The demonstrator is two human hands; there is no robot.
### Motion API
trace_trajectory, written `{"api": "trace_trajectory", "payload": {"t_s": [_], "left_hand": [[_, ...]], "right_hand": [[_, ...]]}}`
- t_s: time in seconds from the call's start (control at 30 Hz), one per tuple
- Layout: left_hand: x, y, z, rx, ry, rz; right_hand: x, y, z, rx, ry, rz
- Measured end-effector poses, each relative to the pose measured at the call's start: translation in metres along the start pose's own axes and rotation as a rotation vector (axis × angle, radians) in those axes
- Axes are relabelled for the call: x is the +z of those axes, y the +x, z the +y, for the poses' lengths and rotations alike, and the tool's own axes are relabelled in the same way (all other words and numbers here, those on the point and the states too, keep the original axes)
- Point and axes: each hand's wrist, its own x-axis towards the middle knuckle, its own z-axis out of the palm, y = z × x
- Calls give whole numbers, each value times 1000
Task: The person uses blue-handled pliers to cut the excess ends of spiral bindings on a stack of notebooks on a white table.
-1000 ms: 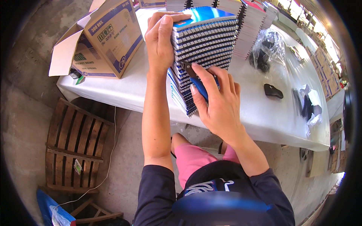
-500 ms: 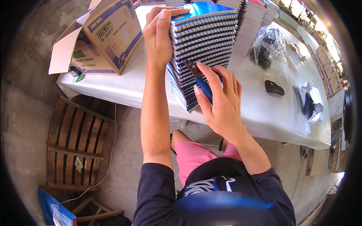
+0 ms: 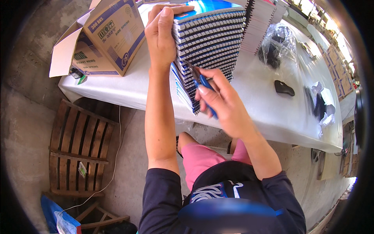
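A tall stack of spiral notebooks (image 3: 208, 41) with a shiny blue cover on top stands at the table's near edge, its black coil bindings facing me. My left hand (image 3: 160, 39) grips the stack's upper left corner, with fingers laid over the cover and the thumb at the edge. In my right hand (image 3: 224, 99) is a pair of blue-handled cutting pliers (image 3: 203, 81). Its jaws touch or nearly touch the coil ends along the left side of the stack, and the handles look spread. Lower notebooks (image 3: 182, 89) stick out to the left beneath.
An open cardboard box (image 3: 111, 41) stands to the left on the white-covered table (image 3: 257, 113). More bound stacks (image 3: 259, 23) are behind. To the right lie a see-through plastic bag (image 3: 278, 45) of black coils, a black object (image 3: 284, 88) and loose coils with wrapping (image 3: 321, 105). A wooden pallet-like piece (image 3: 80, 152) is at lower left.
My right hand has turned and shifted slightly down and left, and the pliers' handles now look wider apart. My left hand and the stack's top have shifted slightly left.
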Motion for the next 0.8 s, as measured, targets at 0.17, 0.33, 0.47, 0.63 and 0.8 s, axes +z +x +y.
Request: {"api": "trace_trajectory", "payload": {"t_s": [0.17, 0.33, 0.47, 0.63, 0.8], "left_hand": [[2, 3, -3, 38, 9, -7], [-4, 2, -9, 10, 20, 1], [-3, 4, -8, 18, 35, -7], [-2, 3, -7, -26, -27, 10], [-3, 4, -8, 17, -26, -4]], "right_hand": [[2, -7, 3, -99, -125, 106], [7, -13, 11, -364, -821, 314], [8, -9, 13, -410, -930, 358], [8, -7, 14, -459, -1028, 370], [8, -8, 8, -437, -1091, 315]]}}
